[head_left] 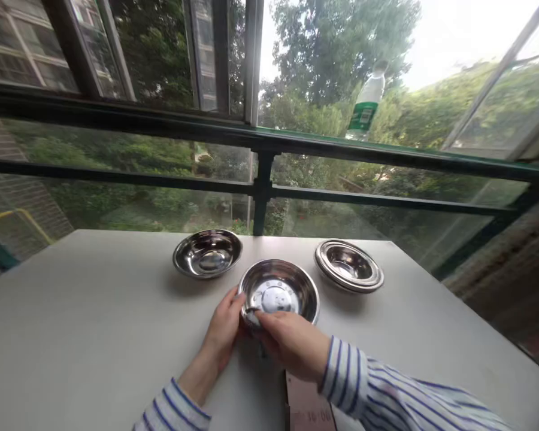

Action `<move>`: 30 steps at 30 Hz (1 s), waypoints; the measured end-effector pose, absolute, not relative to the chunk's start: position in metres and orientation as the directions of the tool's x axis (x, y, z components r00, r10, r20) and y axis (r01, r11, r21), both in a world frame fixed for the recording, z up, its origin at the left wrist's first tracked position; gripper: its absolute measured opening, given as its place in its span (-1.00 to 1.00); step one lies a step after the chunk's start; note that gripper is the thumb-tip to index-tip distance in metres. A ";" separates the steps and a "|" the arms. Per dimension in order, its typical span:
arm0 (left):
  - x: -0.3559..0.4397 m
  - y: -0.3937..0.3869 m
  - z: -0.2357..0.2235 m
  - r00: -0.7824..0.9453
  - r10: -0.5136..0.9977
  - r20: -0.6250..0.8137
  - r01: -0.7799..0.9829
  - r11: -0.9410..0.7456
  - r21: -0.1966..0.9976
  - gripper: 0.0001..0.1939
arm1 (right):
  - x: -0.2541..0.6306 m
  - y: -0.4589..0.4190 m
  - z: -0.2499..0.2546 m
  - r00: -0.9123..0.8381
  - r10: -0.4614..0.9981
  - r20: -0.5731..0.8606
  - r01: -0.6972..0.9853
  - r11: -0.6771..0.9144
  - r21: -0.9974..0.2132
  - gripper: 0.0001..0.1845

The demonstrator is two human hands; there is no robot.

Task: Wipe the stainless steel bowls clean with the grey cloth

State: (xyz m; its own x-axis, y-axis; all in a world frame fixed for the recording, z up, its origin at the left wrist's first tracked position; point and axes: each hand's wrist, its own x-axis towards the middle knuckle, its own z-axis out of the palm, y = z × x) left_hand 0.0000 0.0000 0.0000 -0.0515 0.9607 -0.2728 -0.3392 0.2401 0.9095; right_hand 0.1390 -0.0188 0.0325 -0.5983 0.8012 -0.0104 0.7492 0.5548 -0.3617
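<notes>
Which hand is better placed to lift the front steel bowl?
Probably the right hand: its fingers curl over the rim of the front steel bowl, while the left hand only touches its side.

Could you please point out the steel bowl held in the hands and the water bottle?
Steel bowl (275, 294): head view, on its inner base.
Water bottle (362, 116): head view, on its green label.

Left hand (223, 328) and right hand (291, 345) close together, fingers curled (forearms angled inward).
</notes>
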 end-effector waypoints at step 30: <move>0.006 -0.006 0.005 0.060 0.914 -0.401 -0.500 0.375 0.781 -0.57 | 0.105 0.036 0.048 -0.454 0.890 -0.046 0.849 0.415 -0.328 -0.73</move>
